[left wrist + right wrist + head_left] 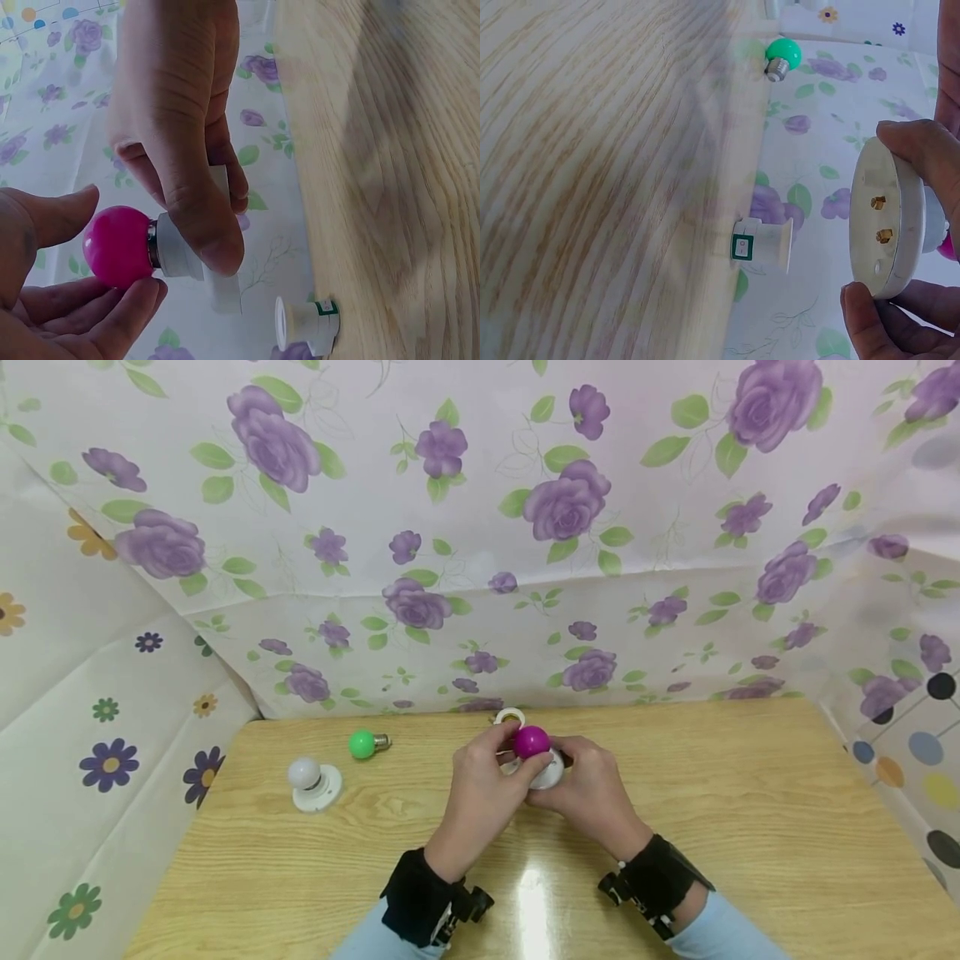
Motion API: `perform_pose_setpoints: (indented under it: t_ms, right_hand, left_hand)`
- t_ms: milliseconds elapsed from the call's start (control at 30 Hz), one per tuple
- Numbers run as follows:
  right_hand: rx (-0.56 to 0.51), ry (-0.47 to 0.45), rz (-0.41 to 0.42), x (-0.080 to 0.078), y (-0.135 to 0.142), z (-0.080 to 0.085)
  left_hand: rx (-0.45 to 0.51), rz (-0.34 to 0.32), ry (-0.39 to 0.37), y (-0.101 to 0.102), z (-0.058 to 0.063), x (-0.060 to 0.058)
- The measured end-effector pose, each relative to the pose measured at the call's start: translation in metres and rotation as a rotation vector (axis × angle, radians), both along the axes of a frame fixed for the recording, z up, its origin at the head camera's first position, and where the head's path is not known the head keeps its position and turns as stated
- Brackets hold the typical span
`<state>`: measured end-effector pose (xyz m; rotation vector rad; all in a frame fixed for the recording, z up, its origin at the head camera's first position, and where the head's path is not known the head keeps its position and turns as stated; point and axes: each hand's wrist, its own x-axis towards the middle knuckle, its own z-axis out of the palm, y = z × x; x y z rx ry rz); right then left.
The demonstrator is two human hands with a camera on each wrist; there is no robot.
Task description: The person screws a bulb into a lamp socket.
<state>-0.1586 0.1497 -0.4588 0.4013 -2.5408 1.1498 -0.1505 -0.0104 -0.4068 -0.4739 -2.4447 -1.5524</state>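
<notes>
A magenta light bulb sits with its metal cap at the mouth of a white round-based lamp holder. My left hand has its thumb and fingers around the bulb's globe. From the other side my right hand grips the lamp holder by its base. The holder is tilted up off the table, its underside with two brass terminals facing the right wrist camera, where the base lies between thumb and fingers. How deep the cap is seated cannot be made out.
Behind the hands, another white socket with a green label stands near the table's back edge. A green bulb lies on its side to the left. Nearer me, a white bulb stands in a round white holder. Floral cloth hangs behind the table.
</notes>
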Motion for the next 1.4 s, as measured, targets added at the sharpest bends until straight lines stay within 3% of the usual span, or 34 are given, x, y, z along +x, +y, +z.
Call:
perform_pose_setpoints:
  t_ms: [267,467,1400]
  right_hand:
    - [0.007,0.012,0.017,0.001,-0.001,0.0012]
    - [0.017,0.003,0.009,0.0015,-0.002,0.0007]
    - [0.028,0.011,0.065,-0.0002,0.0018,-0.0019]
  left_hand:
    - [-0.024,0.01,0.005,-0.0012,-0.0006,-0.0017]
    - [-0.054,0.004,0.051,-0.0027,-0.0004,-0.0027]
    - [-0.214,-0.136,0.075,-0.0086,-0.0004,-0.0078]
